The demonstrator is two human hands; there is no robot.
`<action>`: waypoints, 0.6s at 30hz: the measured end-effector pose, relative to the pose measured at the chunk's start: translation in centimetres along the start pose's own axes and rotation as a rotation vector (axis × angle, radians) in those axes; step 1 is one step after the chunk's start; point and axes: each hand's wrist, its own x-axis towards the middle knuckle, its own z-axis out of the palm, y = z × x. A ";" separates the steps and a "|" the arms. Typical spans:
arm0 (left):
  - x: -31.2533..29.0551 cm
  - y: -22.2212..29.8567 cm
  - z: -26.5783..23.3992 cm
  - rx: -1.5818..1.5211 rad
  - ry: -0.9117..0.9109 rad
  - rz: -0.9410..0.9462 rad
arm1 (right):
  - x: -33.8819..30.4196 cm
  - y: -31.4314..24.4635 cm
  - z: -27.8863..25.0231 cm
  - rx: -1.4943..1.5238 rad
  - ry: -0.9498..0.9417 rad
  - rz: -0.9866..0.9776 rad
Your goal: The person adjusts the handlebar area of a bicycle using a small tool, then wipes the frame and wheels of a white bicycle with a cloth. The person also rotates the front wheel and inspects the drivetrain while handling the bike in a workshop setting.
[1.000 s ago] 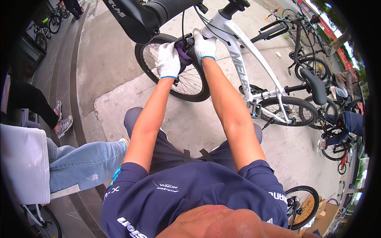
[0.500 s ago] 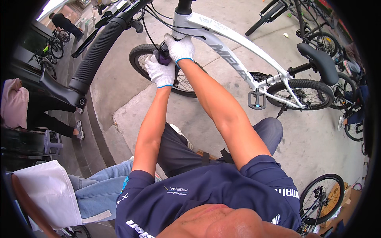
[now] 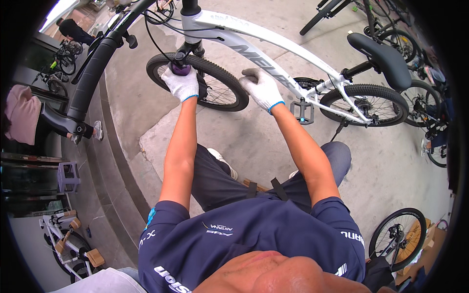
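A white bicycle (image 3: 266, 53) stands in front of me on its kickstand. At the fork, above the front wheel (image 3: 229, 93), my left hand (image 3: 181, 84) is closed around a purple thing (image 3: 180, 70); the hand and fork partly hide it, so its kind is unclear. My right hand (image 3: 264, 89) is off the fork, just right of the front tyre and below the down tube. Its fingers stretch leftward with dark-stained tips, and nothing shows in them. Both hands wear white knit gloves with blue cuffs. The handlebar grip (image 3: 97, 73) extends to my left.
The saddle (image 3: 381, 58) and pedal (image 3: 303, 111) lie to the right. More bicycles stand along the right, with another wheel (image 3: 398, 239) at lower right. Steps (image 3: 115, 161) curve along the left, near a purple stool (image 3: 68, 177), a partly wrapped white frame (image 3: 66, 244) and other people.
My right hand has left the fork and moved right, away from the purple thing. My left hand stays there. The bicycle sits farther left in view, its front wheel turned. A nearby person has shifted lower.
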 end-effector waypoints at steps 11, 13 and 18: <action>-2.9 -3.4 -2.4 -0.110 -0.287 -0.157 | -5.7 3.8 -11.9 -0.023 0.182 0.147; -5.5 -3.6 -4.2 -0.066 -0.549 -0.349 | -7.0 4.7 -10.1 0.003 0.033 0.239; -14.6 2.4 -8.3 -0.448 -0.981 -0.323 | -10.4 5.3 -3.3 0.482 -0.526 0.427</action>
